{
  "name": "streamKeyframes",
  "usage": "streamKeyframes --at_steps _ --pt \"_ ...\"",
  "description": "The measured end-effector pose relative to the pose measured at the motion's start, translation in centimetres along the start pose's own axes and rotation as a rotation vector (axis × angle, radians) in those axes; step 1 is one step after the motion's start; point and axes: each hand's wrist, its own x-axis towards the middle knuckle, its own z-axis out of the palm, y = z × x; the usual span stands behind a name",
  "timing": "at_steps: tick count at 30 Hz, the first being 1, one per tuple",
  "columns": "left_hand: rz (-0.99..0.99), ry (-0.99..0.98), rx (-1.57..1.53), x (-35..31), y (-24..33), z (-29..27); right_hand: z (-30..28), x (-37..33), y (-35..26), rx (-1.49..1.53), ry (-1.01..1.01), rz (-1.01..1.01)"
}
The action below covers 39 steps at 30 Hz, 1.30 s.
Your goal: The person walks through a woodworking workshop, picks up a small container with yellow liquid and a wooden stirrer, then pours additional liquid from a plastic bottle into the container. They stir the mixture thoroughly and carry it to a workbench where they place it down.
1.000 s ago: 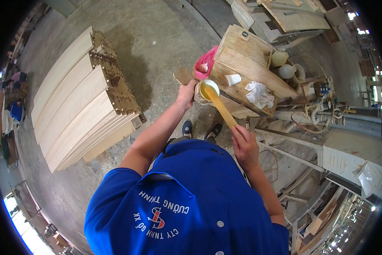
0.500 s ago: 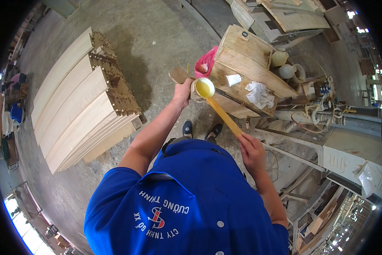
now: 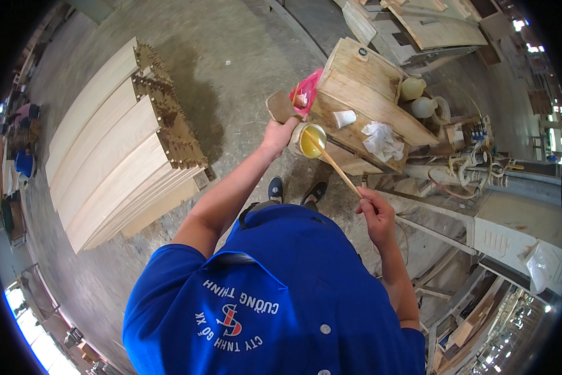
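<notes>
My left hand is closed around the side of a round container with yellow liquid inside. A flat brown wooden piece juts out past my fingers; whether it is joined to the container is hidden. Between the thumb and fingers of my right hand is a thin wooden stick. The stick slants down to the left over the container's rim, its far end in the yellow liquid.
A wooden workbench ahead to the right carries a white cup and crumpled white paper. A pink plastic bag hangs at its left edge. Curved wooden panels are stacked at left. Machine piping stands to the right.
The container has shifted slightly right, with the brown piece moving up and right. The stick has turned its narrow edge up, and its end has gone from the container's rim into the liquid.
</notes>
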Motion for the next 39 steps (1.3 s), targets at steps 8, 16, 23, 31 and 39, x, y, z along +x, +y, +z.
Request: streamKeyframes --at_steps 8,16,23,31,39 --pt "0.058 0.052 0.061 0.0 -0.8 0.1 0.4 -0.5 -1.3 0.121 -0.069 0.062" --pt "-0.095 0.084 -0.135 0.0 -2.6 -1.4 -4.6 0.6 0.3 0.672 0.336 0.13" --pt "-0.213 0.155 -0.356 -1.8 -3.8 -4.0 -16.3 3.1 5.3 0.523 0.731 0.078" --pt "-0.239 0.311 -0.396 -4.1 -5.3 -4.0 -30.4 12.1 10.4 0.013 0.83 -0.06" --pt "-0.157 0.547 -0.309 -9.0 -2.3 0.2 -34.6 23.0 11.4 -0.841 0.485 0.032"
